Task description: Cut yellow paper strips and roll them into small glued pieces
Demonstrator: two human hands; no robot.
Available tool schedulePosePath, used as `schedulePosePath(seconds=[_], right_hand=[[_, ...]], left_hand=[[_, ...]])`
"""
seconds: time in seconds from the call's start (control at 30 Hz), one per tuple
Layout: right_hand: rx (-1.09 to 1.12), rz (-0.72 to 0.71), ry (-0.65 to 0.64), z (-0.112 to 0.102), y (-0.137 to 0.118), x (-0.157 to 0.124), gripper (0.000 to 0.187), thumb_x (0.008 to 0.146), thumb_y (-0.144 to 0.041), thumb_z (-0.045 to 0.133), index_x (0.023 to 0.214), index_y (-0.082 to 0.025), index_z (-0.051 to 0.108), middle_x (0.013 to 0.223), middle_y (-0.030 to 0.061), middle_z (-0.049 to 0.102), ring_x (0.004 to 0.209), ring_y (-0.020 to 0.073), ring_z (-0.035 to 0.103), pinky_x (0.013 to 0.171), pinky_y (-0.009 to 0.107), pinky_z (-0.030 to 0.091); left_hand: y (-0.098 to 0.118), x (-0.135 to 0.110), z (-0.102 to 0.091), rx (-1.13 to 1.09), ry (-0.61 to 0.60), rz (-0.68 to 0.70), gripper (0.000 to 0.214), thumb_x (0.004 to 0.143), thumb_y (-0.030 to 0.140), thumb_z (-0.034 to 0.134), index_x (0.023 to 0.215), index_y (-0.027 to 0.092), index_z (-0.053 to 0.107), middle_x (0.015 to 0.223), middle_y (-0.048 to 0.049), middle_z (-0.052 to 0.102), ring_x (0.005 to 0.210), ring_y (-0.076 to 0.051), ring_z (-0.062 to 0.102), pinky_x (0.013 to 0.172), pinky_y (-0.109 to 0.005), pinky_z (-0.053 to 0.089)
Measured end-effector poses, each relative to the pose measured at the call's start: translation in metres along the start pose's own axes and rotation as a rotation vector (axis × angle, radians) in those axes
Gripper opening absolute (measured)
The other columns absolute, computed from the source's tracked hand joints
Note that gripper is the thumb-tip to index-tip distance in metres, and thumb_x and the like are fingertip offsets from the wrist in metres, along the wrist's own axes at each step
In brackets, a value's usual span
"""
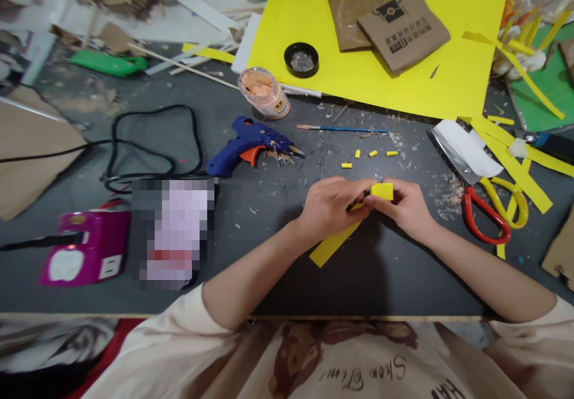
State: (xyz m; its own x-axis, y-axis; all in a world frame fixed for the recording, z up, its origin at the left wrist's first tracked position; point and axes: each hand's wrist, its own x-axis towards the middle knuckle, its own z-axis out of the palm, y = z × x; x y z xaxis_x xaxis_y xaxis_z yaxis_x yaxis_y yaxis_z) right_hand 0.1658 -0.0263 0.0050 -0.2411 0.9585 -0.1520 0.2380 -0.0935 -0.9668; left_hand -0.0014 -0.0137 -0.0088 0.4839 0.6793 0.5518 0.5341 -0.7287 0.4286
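Blue glue gun (235, 149) near an open jar (274, 104), magenta box (96, 261) farther left.

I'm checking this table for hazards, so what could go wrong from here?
If the glue gun is hot, which I can't tell, its tip could scorch the scraps around it. The uncapped jar close by might spill if bumped. The small yellow rolls lie loose beyond the left hand and right hand, so could scatter.
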Motion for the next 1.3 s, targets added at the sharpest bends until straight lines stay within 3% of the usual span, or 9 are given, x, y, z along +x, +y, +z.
schedulePosePath(seconds=[0.1, 0.4, 0.63, 0.73, 0.97, 1.17, 1.3], right_hand=[[0.001, -0.011, -0.013, -0.0003, 0.0, 0.0011, 0.043, 0.074, -0.053, 0.063, 0.055, -0.018, 0.044, 0.052, -0.006, 0.037, 0.05, 0.0071, 0.032, 0.048, 0.022, 0.026], [0.11, -0.095, -0.179, -0.0041, -0.0007, 0.0018, 0.037, 0.087, -0.05, 0.047, 0.073, -0.017, 0.057, 0.062, -0.0025, 0.047, 0.053, 0.0074, 0.037, 0.051, 0.022, 0.031], [0.055, -0.088, -0.066, -0.0009, -0.0002, 0.0014, 0.04, 0.081, -0.052, 0.055, 0.062, -0.018, 0.05, 0.053, -0.0055, 0.037, 0.05, 0.0069, 0.031, 0.047, 0.022, 0.025], [0.028, -0.04, -0.011, -0.0001, 0.0024, 0.0011, 0.045, 0.075, -0.054, 0.061, 0.055, -0.018, 0.042, 0.052, -0.0067, 0.03, 0.049, 0.0063, 0.026, 0.046, 0.022, 0.022], [0.021, -0.025, -0.094, -0.0028, 0.0011, 0.0019, 0.044, 0.079, -0.058, 0.054, 0.061, -0.018, 0.047, 0.053, -0.0056, 0.038, 0.05, 0.0072, 0.034, 0.048, 0.022, 0.027], [0.066, -0.053, -0.153, -0.0048, -0.0027, 0.0011, 0.038, 0.085, -0.05, 0.049, 0.064, -0.018, 0.048, 0.054, -0.0059, 0.039, 0.049, 0.0066, 0.033, 0.048, 0.022, 0.027], [0.025, -0.042, -0.17, -0.0041, -0.0015, 0.0003, 0.038, 0.085, -0.048, 0.048, 0.062, -0.018, 0.047, 0.054, -0.0052, 0.039, 0.051, 0.0071, 0.034, 0.048, 0.022, 0.026]], left_hand=[[0.0001, -0.0016, 0.0022, 0.037, 0.037, 0.016, 0.017, 0.082, 0.026, 0.057, 0.096, 0.018, 0.062, 0.062, 0.0033, 0.067, 0.055, -0.01, 0.061, 0.06, -0.021, 0.044], [-0.0011, 0.0008, 0.0005, -0.112, -0.029, -0.024, 0.022, 0.084, 0.027, 0.054, 0.103, 0.017, 0.061, 0.064, 0.004, 0.066, 0.059, -0.009, 0.063, 0.063, -0.02, 0.045], [0.0019, 0.0018, -0.0019, 0.009, -0.02, -0.044, 0.019, 0.086, 0.031, 0.05, 0.088, 0.018, 0.063, 0.054, 0.0048, 0.062, 0.051, -0.009, 0.059, 0.057, -0.021, 0.041], [0.0013, 0.0003, -0.0009, 0.042, 0.028, 0.01, 0.017, 0.085, 0.029, 0.053, 0.092, 0.017, 0.062, 0.056, 0.0041, 0.064, 0.052, -0.01, 0.06, 0.059, -0.021, 0.042], [0.0028, 0.0016, -0.0005, -0.017, -0.016, -0.038, 0.019, 0.084, 0.029, 0.053, 0.097, 0.017, 0.061, 0.065, 0.0018, 0.068, 0.058, -0.012, 0.063, 0.062, -0.022, 0.044], [0.0025, 0.0032, -0.0029, -0.088, -0.045, -0.088, 0.019, 0.085, 0.033, 0.054, 0.092, 0.018, 0.062, 0.062, 0.0032, 0.065, 0.056, -0.01, 0.06, 0.062, -0.021, 0.042], [0.0019, 0.0015, -0.0027, -0.041, -0.046, -0.041, 0.015, 0.082, 0.031, 0.056, 0.087, 0.017, 0.061, 0.056, 0.0048, 0.06, 0.052, -0.009, 0.056, 0.058, -0.021, 0.041]])
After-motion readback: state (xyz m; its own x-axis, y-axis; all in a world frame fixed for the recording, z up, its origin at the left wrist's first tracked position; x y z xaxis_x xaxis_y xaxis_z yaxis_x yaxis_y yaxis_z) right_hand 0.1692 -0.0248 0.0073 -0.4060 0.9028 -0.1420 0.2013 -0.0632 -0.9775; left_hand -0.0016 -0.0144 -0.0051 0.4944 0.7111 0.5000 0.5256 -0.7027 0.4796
